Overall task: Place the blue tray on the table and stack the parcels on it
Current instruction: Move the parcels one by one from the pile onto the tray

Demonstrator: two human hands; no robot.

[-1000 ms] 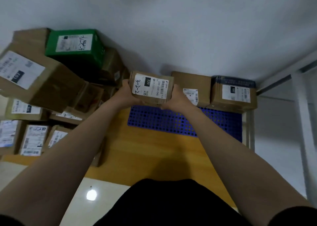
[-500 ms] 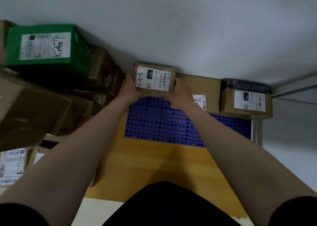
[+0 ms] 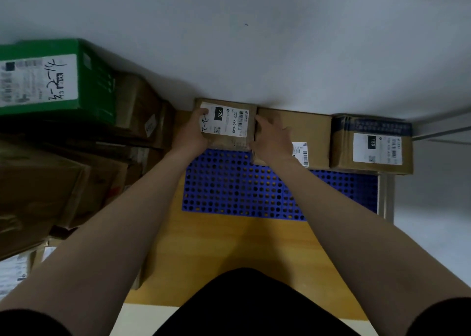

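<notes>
The blue perforated tray (image 3: 229,188) lies on the wooden table (image 3: 216,246). A small brown parcel with a "220" label (image 3: 229,121) sits at the tray's far left corner, against the wall. My left hand (image 3: 193,134) grips its left side, thumb on the label. My right hand (image 3: 274,137) lies with relaxed fingers on top of the middle parcel (image 3: 313,134), touching the small parcel's right edge. A third parcel, labelled "150" (image 3: 372,144), stands at the tray's far right.
A pile of brown boxes (image 3: 38,190) and a green box (image 3: 58,78) crowds the left side, up to the table's edge. A grey wall (image 3: 254,42) runs behind the tray. The table's right edge (image 3: 384,198) drops to grey floor.
The small parcel has moved away from me and down onto the tray's far left corner beside the middle parcel. My right hand has slipped off its side onto the middle parcel.
</notes>
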